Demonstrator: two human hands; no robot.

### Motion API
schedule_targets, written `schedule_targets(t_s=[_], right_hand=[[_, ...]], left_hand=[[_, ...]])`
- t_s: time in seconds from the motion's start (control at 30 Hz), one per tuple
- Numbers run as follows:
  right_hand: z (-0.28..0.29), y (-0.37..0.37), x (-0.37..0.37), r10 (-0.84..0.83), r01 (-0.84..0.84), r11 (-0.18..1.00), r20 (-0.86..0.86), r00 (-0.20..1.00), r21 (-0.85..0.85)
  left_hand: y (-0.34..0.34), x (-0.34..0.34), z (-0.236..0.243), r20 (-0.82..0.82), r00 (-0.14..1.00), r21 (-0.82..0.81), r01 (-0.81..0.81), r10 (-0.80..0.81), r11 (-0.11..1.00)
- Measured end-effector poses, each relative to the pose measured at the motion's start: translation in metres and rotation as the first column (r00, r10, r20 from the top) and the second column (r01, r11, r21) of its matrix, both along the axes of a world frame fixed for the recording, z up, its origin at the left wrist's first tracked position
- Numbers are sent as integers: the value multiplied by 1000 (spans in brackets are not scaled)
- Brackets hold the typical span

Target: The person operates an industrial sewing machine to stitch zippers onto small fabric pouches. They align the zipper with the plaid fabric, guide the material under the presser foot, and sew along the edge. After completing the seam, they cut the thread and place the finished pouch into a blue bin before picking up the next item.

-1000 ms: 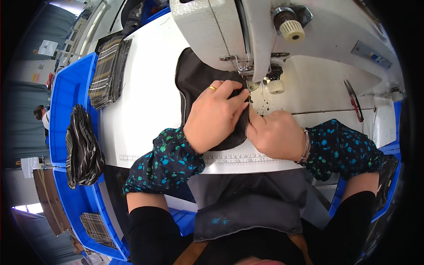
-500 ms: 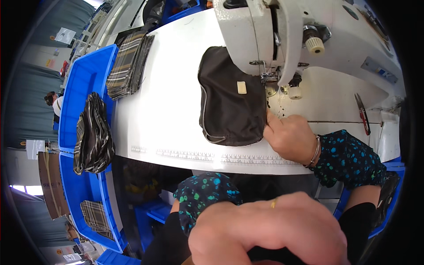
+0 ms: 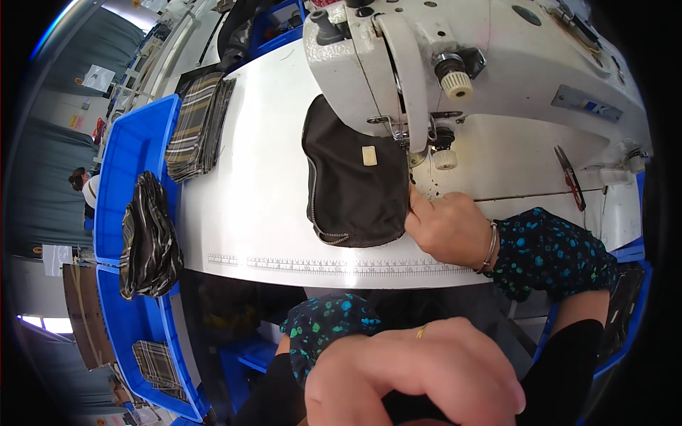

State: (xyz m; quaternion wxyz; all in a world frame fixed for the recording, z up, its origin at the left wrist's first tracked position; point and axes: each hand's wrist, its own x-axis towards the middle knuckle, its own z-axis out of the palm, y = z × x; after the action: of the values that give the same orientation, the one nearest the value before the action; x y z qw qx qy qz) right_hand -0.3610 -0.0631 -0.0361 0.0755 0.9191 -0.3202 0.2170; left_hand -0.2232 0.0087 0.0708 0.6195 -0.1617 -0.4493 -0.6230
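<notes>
A dark brown fabric pouch (image 3: 352, 195) lies flat on the white sewing table. A metal zipper runs along its left and lower edges, and a small cream label (image 3: 369, 155) sits on its upper part. The pouch's right edge is by the presser foot (image 3: 402, 135) of a white sewing machine (image 3: 490, 64). My right hand (image 3: 449, 228) holds the pouch's lower right edge between thumb and fingers. Raised close to the camera, my left hand (image 3: 412, 373) has its fingers curled, with a gold ring on one. Its fingertips are hidden, so anything inside them cannot be seen.
Striped fabric pieces (image 3: 195, 128) are stacked at the table's left. Blue bins (image 3: 138, 181) stand beyond that edge, with a striped bundle (image 3: 150, 234) over the rims. Thread snips (image 3: 570, 179) lie right of the machine head. A printed ruler (image 3: 320, 266) follows the front edge.
The whole view has shifted a little, so the machine and pouch appear further left and lower. My right hand stays at the pouch edge; my left hand remains raised and curled.
</notes>
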Motion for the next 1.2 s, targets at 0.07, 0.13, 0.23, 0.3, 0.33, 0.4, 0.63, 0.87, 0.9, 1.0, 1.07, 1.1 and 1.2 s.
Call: schedule_targets(t_s=[0.07,0.13,0.23,0.3,0.33,0.4,0.63,0.87,0.9,1.0,1.07,1.1,1.2], right_hand=[[1,0,-1,-2,2,1000,11,1000,14],[2,1,-4,-9,9,1000,-7,1000,8],[4,-3,7,36,-36,999,-7,999,6],[2,-2,4,25,-25,1000,-7,1000,7],[2,-1,3,19,-19,1000,-7,1000,0],[2,-1,1,10,-10,1000,-7,1000,-8],[4,-1,2,29,-29,999,28,999,20],[1,1,1,-26,27,1000,8,1000,-3],[-1,1,2,-23,23,1000,3,1000,-10],[4,3,1,-17,17,1000,24,1000,-21],[3,6,2,-23,23,999,3,1000,-32],[3,8,3,-27,26,999,-7,1000,-36],[7,15,3,-20,18,999,-39,999,-46]], left_hand=[[36,9,32,109,994,286,-53,23,957],[34,12,33,101,995,290,-34,5,956],[-10,-13,-2,-156,985,-86,-86,72,993],[-7,-34,-10,-276,952,-73,-160,135,984],[-5,-36,-12,-288,947,-68,-172,146,983],[-2,-13,-10,-136,986,-84,-106,94,991],[-15,42,-2,292,905,-231,-246,308,941],[-72,80,-52,472,-309,-849,95,826,520],[-77,83,-61,467,-326,-839,131,822,528],[-86,84,-67,481,-315,-826,149,818,543],[-90,85,-62,496,-296,-822,144,817,551],[-92,85,-59,518,-288,-809,142,805,571],[-92,85,-61,556,-256,-797,106,791,594]])
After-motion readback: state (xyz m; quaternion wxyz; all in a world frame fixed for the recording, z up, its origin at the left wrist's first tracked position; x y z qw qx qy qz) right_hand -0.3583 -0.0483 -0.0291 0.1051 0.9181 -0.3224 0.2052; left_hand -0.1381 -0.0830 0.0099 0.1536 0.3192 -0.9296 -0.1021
